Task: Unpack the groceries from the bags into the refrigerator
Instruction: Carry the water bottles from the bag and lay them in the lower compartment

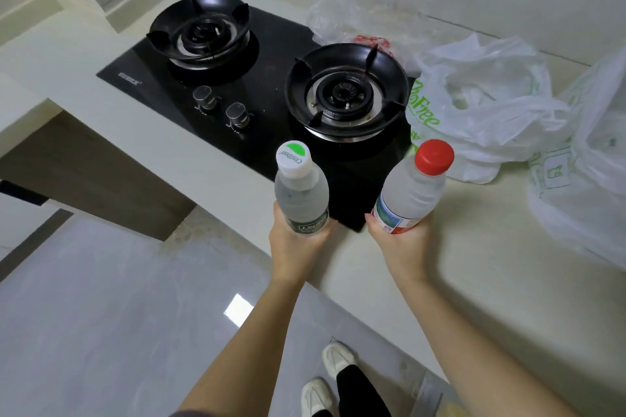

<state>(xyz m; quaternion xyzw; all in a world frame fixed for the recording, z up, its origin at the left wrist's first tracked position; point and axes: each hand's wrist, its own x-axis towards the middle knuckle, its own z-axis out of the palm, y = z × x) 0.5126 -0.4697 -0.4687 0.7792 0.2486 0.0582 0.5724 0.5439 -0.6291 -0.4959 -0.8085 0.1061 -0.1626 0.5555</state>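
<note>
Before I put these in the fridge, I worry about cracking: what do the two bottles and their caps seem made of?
The green-topped bottle: probably thin clear plastic, see-through and faintly ridged, with a glossy label. The red-topped bottle: same look. The white-green cap and red cap look like opaque, smooth moulded plastic.

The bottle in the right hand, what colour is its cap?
Red. The cap on the bottle in the right hand shows clearly in the head view.

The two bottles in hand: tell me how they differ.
The left bottle has a white-and-green cap; the right bottle has a red one. The left bottle's label is dark green, the right bottle's red, white and blue. Both are clear plastic, capped and held near the base.
</note>
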